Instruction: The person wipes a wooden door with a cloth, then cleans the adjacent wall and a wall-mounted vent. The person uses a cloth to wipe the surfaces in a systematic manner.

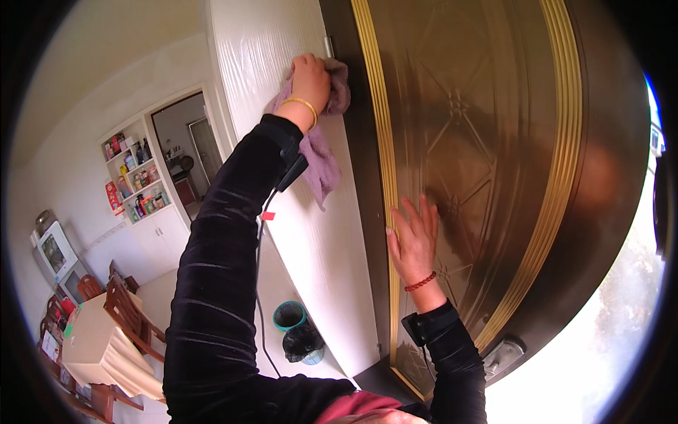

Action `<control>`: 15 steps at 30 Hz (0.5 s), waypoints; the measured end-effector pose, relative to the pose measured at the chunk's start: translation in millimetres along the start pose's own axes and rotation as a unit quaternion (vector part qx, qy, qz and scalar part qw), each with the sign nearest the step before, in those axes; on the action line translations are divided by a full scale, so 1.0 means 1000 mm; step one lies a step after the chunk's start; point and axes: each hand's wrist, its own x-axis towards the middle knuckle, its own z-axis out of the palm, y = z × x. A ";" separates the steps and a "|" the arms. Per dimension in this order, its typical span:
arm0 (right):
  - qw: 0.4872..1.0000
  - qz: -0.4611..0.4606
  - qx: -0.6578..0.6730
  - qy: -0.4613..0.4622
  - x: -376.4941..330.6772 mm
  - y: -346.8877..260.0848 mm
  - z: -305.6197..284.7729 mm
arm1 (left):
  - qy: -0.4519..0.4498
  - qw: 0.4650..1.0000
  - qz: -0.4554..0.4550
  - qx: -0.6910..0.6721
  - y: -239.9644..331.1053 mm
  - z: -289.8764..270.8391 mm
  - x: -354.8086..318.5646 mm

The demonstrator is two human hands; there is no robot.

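My left hand [309, 79] is raised high and grips a mauve cloth [321, 152], pressing it against the white door-frame wall [311, 226] beside a metal hinge [328, 46]. The cloth's loose end hangs down below my wrist, which carries a gold bangle. My right hand [413, 244] lies flat with fingers spread on the brown metal door [494, 141], close to its gold-trimmed edge. It holds nothing. A red bead bracelet circles that wrist. Both sleeves are black velvet.
The door's handle [503, 353] shows low at the right. Below on the floor stands a teal bin [289, 316] next to a black bag. At the lower left are a covered table [95, 346] and wooden chairs [127, 311]; white shelves [138, 180] with bottles stand further back.
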 end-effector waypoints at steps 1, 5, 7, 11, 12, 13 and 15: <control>0.999 0.022 -0.007 -0.027 -0.001 0.001 0.000 | -0.003 1.000 0.014 0.004 0.007 0.000 -0.010; 0.999 0.016 -0.025 -0.042 -0.005 0.004 -0.002 | -0.027 0.992 0.125 -0.020 0.043 -0.015 -0.060; 0.998 0.014 -0.024 -0.049 -0.005 0.005 -0.002 | -0.048 0.985 0.136 -0.091 0.046 -0.025 -0.074; 0.999 0.018 -0.017 -0.047 -0.005 0.004 -0.003 | -0.055 0.984 0.087 -0.145 -0.004 -0.042 -0.047; 0.999 0.020 -0.014 -0.046 -0.005 0.003 -0.003 | -0.010 0.989 0.058 -0.137 -0.024 -0.046 -0.031; 0.999 0.026 -0.011 -0.044 -0.005 0.001 -0.002 | 0.038 0.990 0.030 -0.129 -0.047 -0.050 -0.013; 0.999 0.021 -0.005 -0.032 -0.004 -0.002 0.000 | 0.113 0.991 -0.012 -0.077 -0.087 -0.059 0.019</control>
